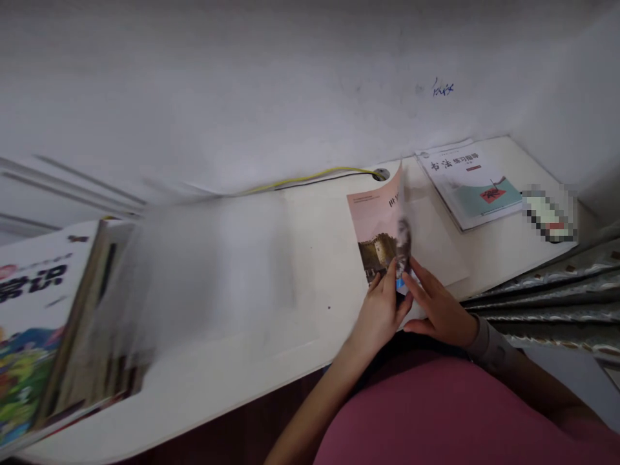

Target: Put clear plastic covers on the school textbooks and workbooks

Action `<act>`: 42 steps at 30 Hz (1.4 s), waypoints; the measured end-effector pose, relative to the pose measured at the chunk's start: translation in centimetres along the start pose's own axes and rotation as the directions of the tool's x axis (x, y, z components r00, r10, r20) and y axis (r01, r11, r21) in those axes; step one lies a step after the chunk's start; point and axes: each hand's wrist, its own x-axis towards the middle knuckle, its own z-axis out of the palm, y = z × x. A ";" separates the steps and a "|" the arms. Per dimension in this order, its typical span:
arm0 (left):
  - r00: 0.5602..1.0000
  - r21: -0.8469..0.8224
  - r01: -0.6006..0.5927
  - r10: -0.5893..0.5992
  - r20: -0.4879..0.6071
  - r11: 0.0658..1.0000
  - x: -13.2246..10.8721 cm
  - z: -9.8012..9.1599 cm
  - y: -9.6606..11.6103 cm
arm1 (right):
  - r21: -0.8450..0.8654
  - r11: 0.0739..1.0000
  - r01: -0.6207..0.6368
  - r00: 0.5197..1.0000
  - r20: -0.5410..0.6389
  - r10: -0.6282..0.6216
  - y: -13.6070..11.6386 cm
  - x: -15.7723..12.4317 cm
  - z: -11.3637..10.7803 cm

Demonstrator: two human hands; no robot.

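A book with a pink cover and a castle picture [375,226] lies open on the white desk [310,258]. Its pages [403,226] stand up, smeared by motion. My left hand [380,310] rests on the cover's near edge, thumb pinched against the bottom of the standing pages. My right hand [438,303] lies on the right-hand white page, fingers stretched toward the spine at those same pages.
A thin booklet with a teal picture [472,184] lies at the back right. A stack of books [58,323] stands at the left, partly blurred. A yellow cable [310,177] runs along the wall to a desk hole [380,174]. Patterned fabric [547,290] lies on the right.
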 end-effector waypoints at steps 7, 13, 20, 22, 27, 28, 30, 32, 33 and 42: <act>0.912 -0.418 0.348 -0.406 -0.056 0.839 -1.7 -1.6 0.2 | 0.072 0.997 0.015 0.990 -0.139 -0.005 0.9 5.5 -1.0; 0.981 -0.027 0.182 -0.180 0.068 0.983 -5.0 -4.4 -0.3 | -0.094 0.970 0.226 0.947 0.254 -0.196 0.8 9.7 0.0; 0.966 0.271 0.125 -0.055 -0.253 0.955 -8.4 -7.8 -4.0 | -0.230 0.926 0.298 0.916 0.343 -0.210 0.2 11.1 1.2; 0.956 0.390 0.194 -0.083 -0.283 0.900 -8.7 -8.0 -5.8 | -0.192 0.908 0.372 0.882 0.377 -0.282 -0.4 11.3 1.8; 0.962 0.439 0.253 -0.174 -0.213 0.862 -8.9 -7.4 -8.8 | -0.137 0.869 0.475 0.827 0.408 -0.387 -2.7 11.4 3.5; 0.962 0.426 0.249 -0.173 -0.209 0.870 -8.9 -7.3 -9.0 | -0.145 0.867 0.476 0.829 0.403 -0.388 -3.1 11.4 3.7; 0.964 0.401 0.239 -0.166 -0.208 0.885 -9.2 -7.2 -9.2 | -0.166 0.866 0.471 0.838 0.391 -0.381 -3.6 11.4 3.9; 0.964 0.379 0.235 -0.164 -0.210 0.895 -9.3 -7.2 -9.2 | -0.187 0.863 0.469 0.845 0.381 -0.377 -3.9 11.5 4.1; 0.964 0.370 0.235 -0.165 -0.210 0.899 -9.4 -7.2 -9.2 | -0.194 0.860 0.472 0.845 0.379 -0.379 -4.1 11.6 4.1; 0.954 0.291 0.255 -0.191 -0.232 0.922 -9.5 -7.3 -9.1 | -0.220 0.842 0.492 0.844 0.360 -0.399 -5.7 11.2 4.7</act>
